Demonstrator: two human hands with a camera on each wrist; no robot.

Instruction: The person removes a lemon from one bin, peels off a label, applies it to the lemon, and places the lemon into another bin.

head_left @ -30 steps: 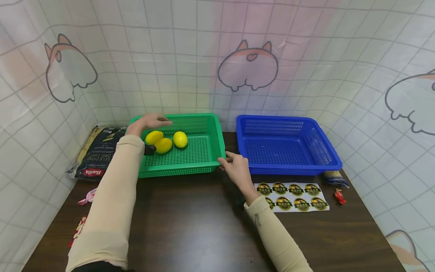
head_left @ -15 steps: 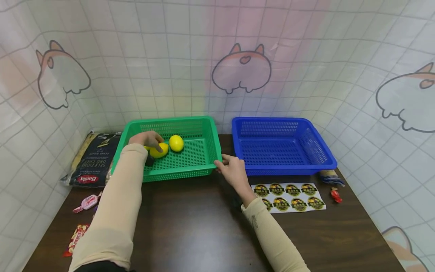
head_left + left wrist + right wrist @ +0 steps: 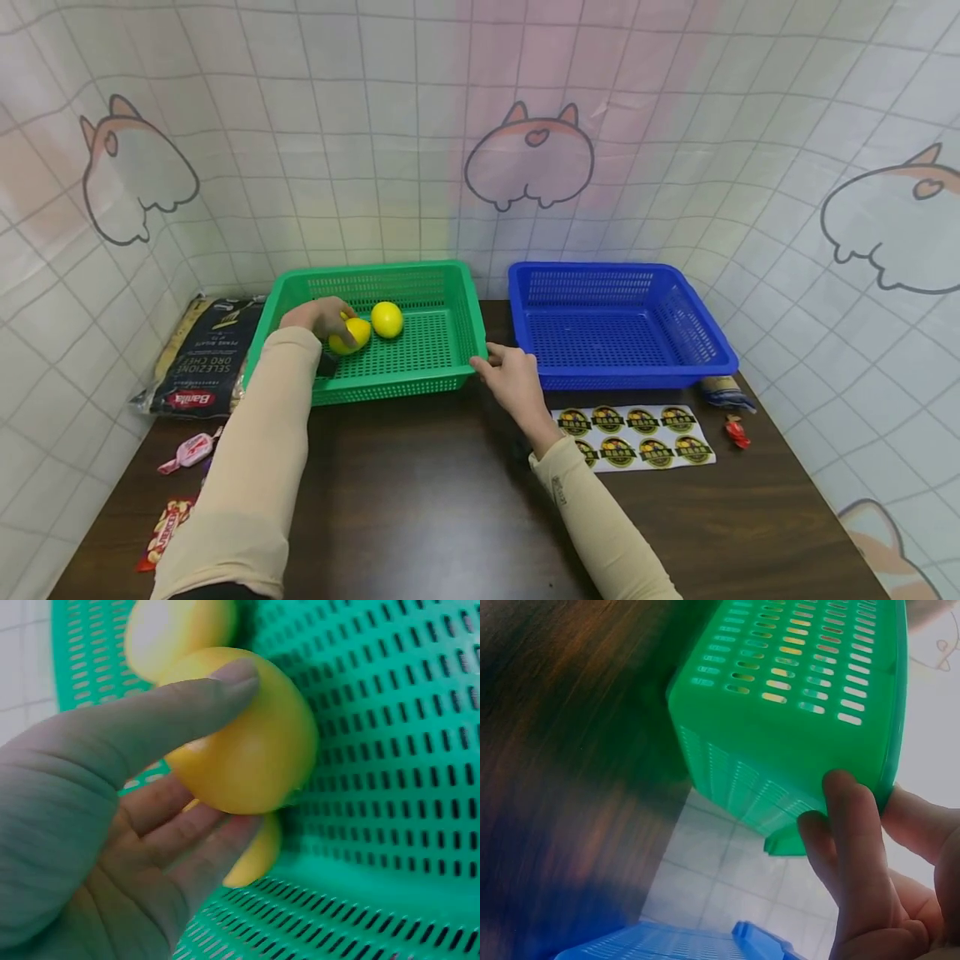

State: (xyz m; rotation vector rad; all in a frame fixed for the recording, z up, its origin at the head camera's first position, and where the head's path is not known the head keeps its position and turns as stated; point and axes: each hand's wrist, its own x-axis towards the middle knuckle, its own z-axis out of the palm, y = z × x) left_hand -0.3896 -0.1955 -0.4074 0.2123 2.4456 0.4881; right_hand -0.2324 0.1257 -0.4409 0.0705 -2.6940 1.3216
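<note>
Both arms wear long, close-fitting beige sleeves that end at the wrists, leaving the left hand (image 3: 318,317) and right hand (image 3: 512,381) bare, with no gloves, rings or watch showing. The fabric is plain and smooth, creasing lightly along the forearms. The right sleeve carries 1 small dark printed mark near its cuff (too small to read), at about 5 o'clock from that hand. A dark edge of another garment peeks out under the left sleeve at the bottom of the head view
</note>
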